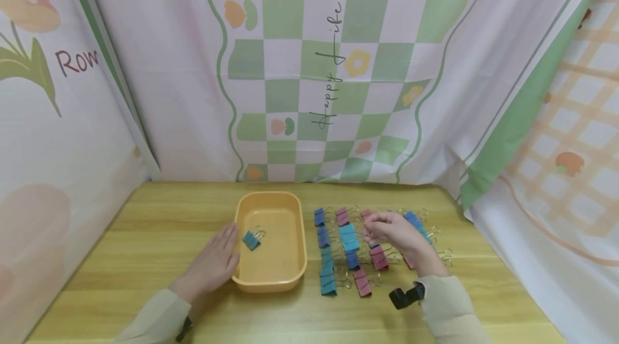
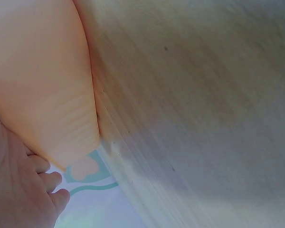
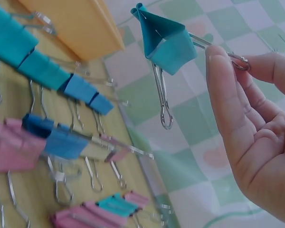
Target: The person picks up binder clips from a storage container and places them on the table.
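Observation:
My right hand [image 1: 394, 231] pinches a light blue binder clip [image 3: 171, 50] by one wire handle, between thumb and fingers, in the right wrist view. The clip hangs above the rows, its other handle pointing down. My left hand [image 1: 215, 258] lies against the left side of a yellow plastic tray [image 1: 270, 286], fingers extended along its wall. In the left wrist view its fingertips [image 2: 50, 180] touch or nearly touch the tray's outside. Inside the tray lies one teal binder clip [image 1: 251, 239], handles up to the right.
Right of the tray, several binder clips stand in rows: a blue clip [image 1: 319, 217], a teal clip [image 1: 328, 282], a pink clip [image 1: 362, 282] and others. My right forearm partly covers the right-hand rows. Patterned curtains [image 1: 319, 91] enclose the wooden table [image 1: 159, 215] behind and at both sides.

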Available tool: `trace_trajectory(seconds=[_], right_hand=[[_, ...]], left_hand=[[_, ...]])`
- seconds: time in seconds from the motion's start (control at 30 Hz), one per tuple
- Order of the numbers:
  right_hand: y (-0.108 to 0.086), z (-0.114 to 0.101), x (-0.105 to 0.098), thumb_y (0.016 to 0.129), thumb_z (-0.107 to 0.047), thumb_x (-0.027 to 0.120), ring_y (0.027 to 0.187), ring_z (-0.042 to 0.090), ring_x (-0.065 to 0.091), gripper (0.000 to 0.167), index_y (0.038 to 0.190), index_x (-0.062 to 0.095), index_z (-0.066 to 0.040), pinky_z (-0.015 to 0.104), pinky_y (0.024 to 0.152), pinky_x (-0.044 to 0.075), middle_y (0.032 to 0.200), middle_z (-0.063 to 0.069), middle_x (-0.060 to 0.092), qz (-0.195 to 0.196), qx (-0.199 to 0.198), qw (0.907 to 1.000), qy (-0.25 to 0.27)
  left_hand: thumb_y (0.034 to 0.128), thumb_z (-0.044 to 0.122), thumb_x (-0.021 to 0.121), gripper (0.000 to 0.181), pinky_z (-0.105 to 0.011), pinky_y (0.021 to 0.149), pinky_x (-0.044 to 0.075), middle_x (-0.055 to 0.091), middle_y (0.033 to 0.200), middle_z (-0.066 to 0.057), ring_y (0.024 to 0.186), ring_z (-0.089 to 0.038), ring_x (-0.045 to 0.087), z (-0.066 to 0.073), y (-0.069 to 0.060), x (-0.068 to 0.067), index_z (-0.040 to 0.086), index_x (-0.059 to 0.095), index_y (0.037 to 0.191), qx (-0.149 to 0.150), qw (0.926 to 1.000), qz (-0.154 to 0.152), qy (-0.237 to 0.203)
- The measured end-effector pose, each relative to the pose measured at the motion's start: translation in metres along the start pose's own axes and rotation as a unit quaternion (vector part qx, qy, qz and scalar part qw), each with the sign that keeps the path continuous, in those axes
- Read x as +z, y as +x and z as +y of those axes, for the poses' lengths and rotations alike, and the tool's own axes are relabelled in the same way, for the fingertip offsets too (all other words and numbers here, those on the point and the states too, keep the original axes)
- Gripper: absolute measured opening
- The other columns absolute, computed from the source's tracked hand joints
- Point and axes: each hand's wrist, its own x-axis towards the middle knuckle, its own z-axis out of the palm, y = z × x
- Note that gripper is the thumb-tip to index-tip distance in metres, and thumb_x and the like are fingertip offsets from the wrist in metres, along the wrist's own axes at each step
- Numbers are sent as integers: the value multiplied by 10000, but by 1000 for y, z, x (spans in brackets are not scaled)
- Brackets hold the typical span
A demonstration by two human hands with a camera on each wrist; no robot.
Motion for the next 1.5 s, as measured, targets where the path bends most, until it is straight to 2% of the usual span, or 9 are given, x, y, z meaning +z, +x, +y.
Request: trace_trajectory(seconds=[0.2, 0.37, 0.53, 0.77, 1.03, 1.3, 1.5], right_hand=[[-14, 11, -10, 944, -106, 515, 782, 207, 643, 142, 965, 596, 8, 389, 737, 542, 874, 117, 632, -96, -10, 9999, 72], [-25, 21, -23, 936, -113, 527, 818, 249, 646, 171, 985, 590, 39, 378, 729, 545, 896, 161, 634, -140, 85, 9999, -29], [-39, 26, -36, 948, -101, 500, 782, 204, 643, 158, 978, 599, 19, 357, 714, 548, 886, 137, 632, -306, 168, 9993, -147], [-55, 38, -52, 950, -68, 475, 802, 239, 639, 166, 989, 597, 37, 348, 719, 548, 897, 144, 628, -554, 238, 9982, -55], [-66, 49, -63, 956, -74, 464, 785, 167, 634, 202, 1032, 614, 38, 325, 724, 545, 914, 128, 646, -649, 430, 9967, 212], [-70, 63, -65, 941, -74, 493, 792, 223, 639, 310, 1055, 489, 214, 337, 717, 547, 912, 167, 636, -656, 656, 9957, -2], [-69, 69, -64, 946, -47, 471, 772, 206, 642, 296, 1025, 469, 238, 344, 703, 550, 898, 179, 628, -908, 497, 9946, -28]], left_hand=[[967, 188, 393, 543, -492, 1069, 199, 207, 1454, -259, 1325, -393, 207, 0, 0, 0, -128, 247, 1383, 10, 10000, 49, 41], [966, 185, 402, 543, -489, 1070, 198, 205, 1458, -250, 1328, -386, 206, 0, 0, 1, -121, 247, 1387, -26, 10000, 34, 76], [966, 189, 399, 546, -489, 1070, 198, 205, 1457, -252, 1332, -381, 195, 0, 0, 0, -123, 245, 1387, -17, 10000, 32, 79], [965, 183, 409, 546, -495, 1069, 197, 208, 1455, -256, 1327, -389, 202, 0, 1, 1, -128, 247, 1383, -25, 10000, 53, 35], [964, 182, 407, 544, -494, 1070, 193, 202, 1456, -257, 1326, -392, 203, 0, 1, 1, -131, 250, 1381, -15, 10000, 28, 25], [970, 183, 406, 546, -494, 1072, 188, 193, 1461, -251, 1333, -385, 188, 2, 1, 0, -122, 235, 1389, -74, 10000, -41, -22], [971, 182, 405, 545, -497, 1070, 190, 200, 1459, -253, 1332, -386, 189, 2, 1, -1, -122, 235, 1389, -68, 10000, -45, -7]])
